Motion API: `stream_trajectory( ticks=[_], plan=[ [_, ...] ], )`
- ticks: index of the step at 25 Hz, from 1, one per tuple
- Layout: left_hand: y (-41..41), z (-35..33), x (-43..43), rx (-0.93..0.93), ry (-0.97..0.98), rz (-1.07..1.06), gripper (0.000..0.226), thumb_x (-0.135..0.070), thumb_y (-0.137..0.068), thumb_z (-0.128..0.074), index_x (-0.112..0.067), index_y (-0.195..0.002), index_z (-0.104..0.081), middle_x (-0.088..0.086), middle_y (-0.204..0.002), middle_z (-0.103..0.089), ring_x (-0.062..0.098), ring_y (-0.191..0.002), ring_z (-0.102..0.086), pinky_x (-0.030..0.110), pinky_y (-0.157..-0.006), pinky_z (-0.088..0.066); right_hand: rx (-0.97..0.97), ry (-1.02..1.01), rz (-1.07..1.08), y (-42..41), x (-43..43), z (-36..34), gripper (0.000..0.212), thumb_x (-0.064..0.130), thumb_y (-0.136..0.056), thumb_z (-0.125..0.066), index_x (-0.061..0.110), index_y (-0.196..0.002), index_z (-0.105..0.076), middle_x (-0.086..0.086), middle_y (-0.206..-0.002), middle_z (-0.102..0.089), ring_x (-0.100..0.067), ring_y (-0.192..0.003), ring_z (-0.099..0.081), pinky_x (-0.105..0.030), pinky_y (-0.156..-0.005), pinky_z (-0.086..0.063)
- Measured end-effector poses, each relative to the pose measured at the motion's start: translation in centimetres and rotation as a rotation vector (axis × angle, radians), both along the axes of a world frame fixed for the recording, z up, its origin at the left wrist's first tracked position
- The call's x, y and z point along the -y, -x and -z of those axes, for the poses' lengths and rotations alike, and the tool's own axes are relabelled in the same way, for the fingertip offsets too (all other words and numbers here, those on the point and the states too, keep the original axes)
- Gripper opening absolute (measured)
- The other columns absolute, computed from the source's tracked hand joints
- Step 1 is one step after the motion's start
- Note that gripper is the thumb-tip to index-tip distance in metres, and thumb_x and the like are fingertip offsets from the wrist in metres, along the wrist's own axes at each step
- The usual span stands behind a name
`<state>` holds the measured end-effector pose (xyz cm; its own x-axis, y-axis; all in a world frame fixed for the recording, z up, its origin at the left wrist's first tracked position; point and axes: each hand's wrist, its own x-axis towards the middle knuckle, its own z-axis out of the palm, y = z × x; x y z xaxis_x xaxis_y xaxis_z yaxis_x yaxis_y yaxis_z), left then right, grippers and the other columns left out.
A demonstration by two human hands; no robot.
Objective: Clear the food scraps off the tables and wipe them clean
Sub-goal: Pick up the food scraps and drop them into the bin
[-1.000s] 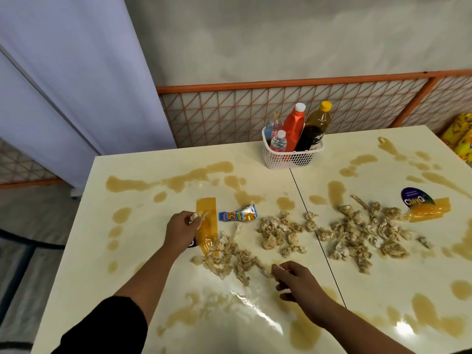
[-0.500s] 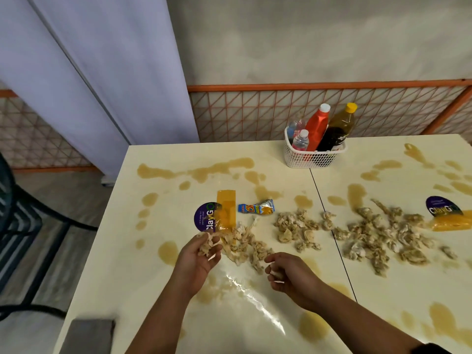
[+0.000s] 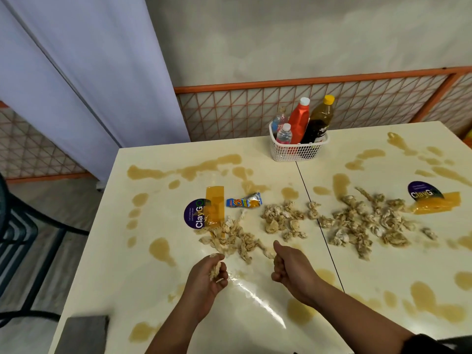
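I'm looking down on two pale tables pushed edge to edge, the left surface [image 3: 107, 251] and the right surface [image 3: 383, 290], with a dark seam between them. My left hand [image 3: 205, 277] is over the near half of the left surface. Its grip is closed round a clump of scraps [image 3: 215, 269], with fingers and thumb curled about the beige bits. My right hand [image 3: 291, 270] is just beside it, toward the seam, fingers curled into a loose fist with the thumb up. I cannot tell whether that grip has hold of anything.

Just beyond both hands, mid-surface, lies the left pile [image 3: 232, 238] of scraps. Its far end touches a strip of yellow tape [image 3: 215, 203] that overlaps a purple sticker [image 3: 192, 213]. A snack wrapper [image 3: 244, 201] lies just beside the tape. The middle pile [image 3: 283, 221] lies closer to the seam, also on the left surface. The right pile [image 3: 367, 226] spreads across the middle of the right surface.

Brown spills [image 3: 163, 249] blot both surfaces, in a long streak near the far edge of the left one and in patches toward the near edge of the right. A white basket [image 3: 297, 150] straddles the seam at the far edge. It holds a red bottle [image 3: 298, 121] and a dark bottle [image 3: 319, 118] with a yellow cap.
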<state>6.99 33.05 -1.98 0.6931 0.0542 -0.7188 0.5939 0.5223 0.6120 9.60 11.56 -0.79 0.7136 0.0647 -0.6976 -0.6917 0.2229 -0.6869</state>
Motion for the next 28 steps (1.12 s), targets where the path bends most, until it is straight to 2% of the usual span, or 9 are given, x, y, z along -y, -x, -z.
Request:
stream_trajectory(
  ticks=[3, 6, 8, 10, 14, 17, 19, 22, 28],
  plan=[
    [0.2, -0.5, 2.4, 0.010, -0.041, 0.033, 0.015, -0.011, -0.093, -0.060, -0.001, -0.103, -0.067, 0.013, -0.082, -0.063, 0.021, -0.065, -0.056, 0.030, -0.059, -0.044, -0.028, -0.077, 0.013, 1.2, 3.0, -0.4, 0.031, 0.027, -0.109, -0.040, 0.006, -0.093, -0.054, -0.001, -0.066, -0.020, -0.018, -0.061, -0.014, -0.031, -0.054, -0.025],
    [0.0, -1.0, 4.8, 0.027, -0.070, 0.067, 0.019, -0.011, -0.096, -0.058, -0.001, -0.109, -0.066, 0.013, -0.087, -0.068, 0.022, -0.068, -0.060, 0.030, -0.062, -0.044, -0.029, -0.139, 0.061, 2.6, 6.6, -0.3, 0.030, 0.012, -0.108, -0.039, 0.021, -0.136, -0.048, -0.005, -0.071, -0.037, -0.014, -0.055, -0.023, -0.029, -0.052, -0.028],
    [-0.5, -1.6, 6.5, 0.040, -0.096, 0.089, 0.017, -0.013, -0.095, -0.060, -0.003, -0.108, -0.066, 0.011, -0.087, -0.069, 0.021, -0.069, -0.060, 0.030, -0.062, -0.043, 0.000, -0.165, 0.144, 3.3, 9.6, -0.5, 0.055, -0.001, -0.104, -0.040, 0.043, -0.138, -0.038, -0.009, -0.079, -0.042, -0.015, -0.054, -0.029, -0.032, -0.053, -0.031],
    [-1.1, -2.2, 7.8, 0.050, -0.123, 0.089, 0.018, -0.014, -0.095, -0.061, -0.005, -0.109, -0.067, 0.009, -0.086, -0.069, 0.020, -0.069, -0.060, 0.030, -0.061, -0.042, 0.040, -0.200, 0.227, 3.5, 12.4, -1.1, 0.070, -0.007, -0.101, -0.039, 0.052, -0.138, -0.033, -0.006, -0.074, -0.032, -0.017, -0.058, -0.032, -0.033, -0.055, -0.030],
    [-2.2, -2.7, 10.6, 0.074, -0.148, 0.102, 0.021, -0.014, -0.097, -0.055, -0.004, -0.112, -0.066, 0.007, -0.082, -0.069, 0.020, -0.068, -0.058, 0.030, -0.061, -0.039, 0.131, -0.232, 0.357, 3.2, 17.2, -2.4, 0.045, 0.007, -0.108, -0.039, 0.037, -0.141, -0.044, 0.000, -0.069, -0.038, -0.015, -0.057, -0.036, -0.033, -0.058, -0.029],
    [-2.4, -3.5, 14.0, 0.095, -0.167, 0.150, 0.020, -0.016, -0.098, -0.053, -0.006, -0.112, -0.065, 0.006, -0.085, -0.068, 0.020, -0.070, -0.057, 0.030, -0.062, -0.037, 0.155, -0.298, 0.437, 3.8, 20.9, -3.3, 0.030, 0.022, -0.110, -0.039, 0.015, -0.137, -0.051, 0.000, -0.063, -0.031, -0.014, -0.053, -0.029, -0.031, -0.057, -0.026],
    [-2.5, -4.1, 16.3, 0.100, -0.178, 0.177, 0.019, -0.017, -0.099, -0.053, -0.008, -0.110, -0.066, 0.006, -0.087, -0.067, 0.020, -0.071, -0.057, 0.030, -0.061, -0.037, 0.133, -0.312, 0.499, 4.8, 23.7, -3.6, 0.028, 0.032, -0.106, -0.048, 0.005, -0.115, -0.055, 0.001, -0.058, -0.024, -0.015, -0.050, -0.020, -0.031, -0.054, -0.021],
    [-1.9, -4.4, 19.6, 0.096, -0.183, 0.212, 0.020, -0.017, -0.099, -0.053, -0.007, -0.111, -0.065, 0.007, -0.087, -0.066, 0.021, -0.068, -0.056, 0.030, -0.056, -0.037, 0.069, -0.252, 0.627, 6.9, 28.0, -3.4, 0.031, 0.035, -0.096, -0.060, 0.016, -0.079, -0.043, 0.003, -0.051, -0.014, -0.015, -0.044, -0.011, -0.028, -0.045, -0.016],
    [0.4, -4.1, 25.2, 0.074, -0.133, 0.220, 0.025, -0.032, -0.099, -0.054, -0.010, -0.099, -0.063, 0.002, -0.071, -0.050, 0.018, -0.056, -0.045, 0.031, -0.055, -0.031, 0.005, -0.194, 0.883, 12.2, 35.5, -1.8, 0.037, 0.032, -0.095, -0.055, 0.023, -0.069, -0.032, 0.006, -0.048, -0.015, -0.013, -0.037, -0.011, -0.026, -0.043, -0.010]
  ],
)
